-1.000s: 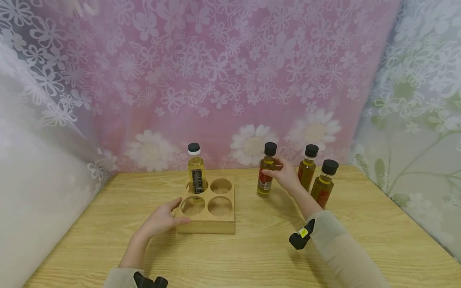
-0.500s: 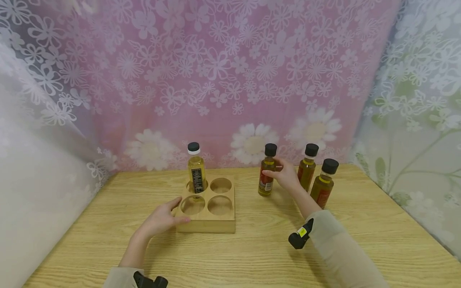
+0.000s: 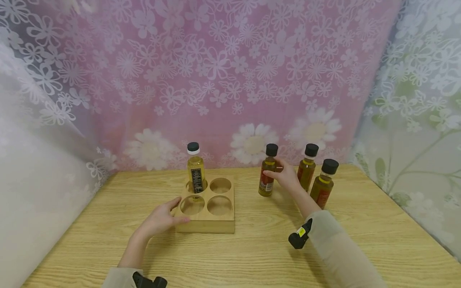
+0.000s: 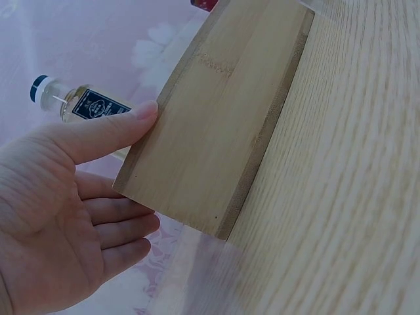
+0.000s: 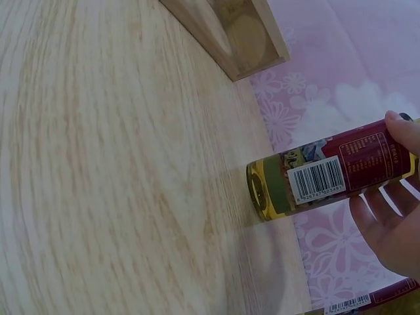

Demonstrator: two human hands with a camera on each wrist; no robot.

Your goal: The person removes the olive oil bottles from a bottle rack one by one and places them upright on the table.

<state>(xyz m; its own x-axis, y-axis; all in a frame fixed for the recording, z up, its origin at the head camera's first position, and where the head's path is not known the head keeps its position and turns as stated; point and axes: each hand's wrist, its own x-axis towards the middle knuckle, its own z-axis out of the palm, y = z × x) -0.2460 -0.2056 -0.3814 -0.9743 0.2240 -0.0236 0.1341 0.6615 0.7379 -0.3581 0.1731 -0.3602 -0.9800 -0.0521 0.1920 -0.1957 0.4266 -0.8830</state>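
Note:
My left hand (image 3: 161, 220) rests at the near left corner of a square wooden bottle rack (image 3: 212, 227). Its thumb lies straight on the front upper edge, and the loosely extended fingers sit along the left side. The rack has round holes; a pale yellow oil bottle (image 3: 196, 172) with a black-and-white cap stands in the far left one. To the right of the rack, my right hand (image 3: 286, 176) grips a red-labelled oil bottle (image 3: 266, 180) with a black cap, thumb and fingers round its body. In the right wrist view its base and barcode face the camera.
Two more red-labelled oil bottles with black caps, a farther one (image 3: 305, 174) and a nearer one (image 3: 322, 186), stand beyond the right forearm, which partly overlaps them. Floral curtains (image 3: 230, 80) close off the wooden table (image 3: 252, 256) at the back and sides.
The bottle in my right hand has shifted very slightly to the right and nearer. My left hand has stayed at the rack's corner.

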